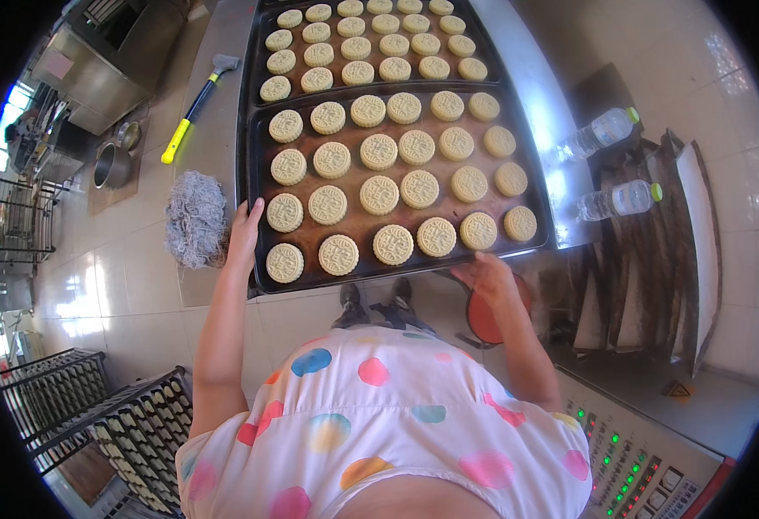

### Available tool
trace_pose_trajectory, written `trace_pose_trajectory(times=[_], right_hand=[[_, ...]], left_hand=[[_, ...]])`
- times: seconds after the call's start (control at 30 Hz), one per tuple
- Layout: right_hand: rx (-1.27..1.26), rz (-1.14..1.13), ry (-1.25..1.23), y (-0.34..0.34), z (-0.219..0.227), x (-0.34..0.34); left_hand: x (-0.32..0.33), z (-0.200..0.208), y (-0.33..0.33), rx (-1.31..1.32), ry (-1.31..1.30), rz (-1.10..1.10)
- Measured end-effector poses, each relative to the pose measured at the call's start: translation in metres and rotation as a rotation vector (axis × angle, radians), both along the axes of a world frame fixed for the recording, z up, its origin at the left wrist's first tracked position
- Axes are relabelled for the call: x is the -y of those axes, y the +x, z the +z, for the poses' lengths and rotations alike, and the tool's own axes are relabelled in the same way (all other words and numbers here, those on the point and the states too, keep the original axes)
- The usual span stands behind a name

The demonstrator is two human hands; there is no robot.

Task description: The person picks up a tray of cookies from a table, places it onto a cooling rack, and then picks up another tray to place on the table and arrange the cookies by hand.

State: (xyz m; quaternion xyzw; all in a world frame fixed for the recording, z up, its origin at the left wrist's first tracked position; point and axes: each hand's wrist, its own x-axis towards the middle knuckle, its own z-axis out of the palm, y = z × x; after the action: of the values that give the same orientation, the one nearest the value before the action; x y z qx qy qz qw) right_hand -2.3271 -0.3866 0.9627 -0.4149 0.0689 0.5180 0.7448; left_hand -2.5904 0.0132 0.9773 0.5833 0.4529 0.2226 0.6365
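Note:
A dark baking tray [353, 284] lies before me with rows of round, pale, pattern-stamped mooncakes [378, 195] on its brown surface. At its left edge, near the front corner, my left hand [245, 233] grips the rim. Closed on the near rim toward the right corner is my right hand [488, 278], thumb showing on top and the other fingers partly hidden beneath. Directly beyond it, edge to edge, sits a second tray [376, 59] of similar mooncakes, cut off by the top of the view.
Left of the trays are a grey shaggy cloth [196, 218] and a yellow-handled scraper [191, 117]. Two clear bottles [609, 130] with green caps stand at right, near stacked dark sheets [647, 242]. A control panel [639, 450] with lit lamps is lower right; racks [137, 432] stand lower left.

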Motion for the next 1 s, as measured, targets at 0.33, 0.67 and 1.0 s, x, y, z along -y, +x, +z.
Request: trace_pose_trajectory(times=[0.33,0.67,1.0], right_hand=[[1.091,0.398,-0.445,-0.013,0.079,-0.006],[2.03,0.64,-0.467,-0.004,0.088,-0.084],[2.054,0.623,-0.741,0.039,0.089,-0.049]], left_hand=[[0.063,0.002,-0.063,-0.284,0.329,0.027],[0.062,0.021,-0.087,-0.29,0.871,0.207],[0.027,-0.015,-0.087,-0.372,0.994,0.376]])
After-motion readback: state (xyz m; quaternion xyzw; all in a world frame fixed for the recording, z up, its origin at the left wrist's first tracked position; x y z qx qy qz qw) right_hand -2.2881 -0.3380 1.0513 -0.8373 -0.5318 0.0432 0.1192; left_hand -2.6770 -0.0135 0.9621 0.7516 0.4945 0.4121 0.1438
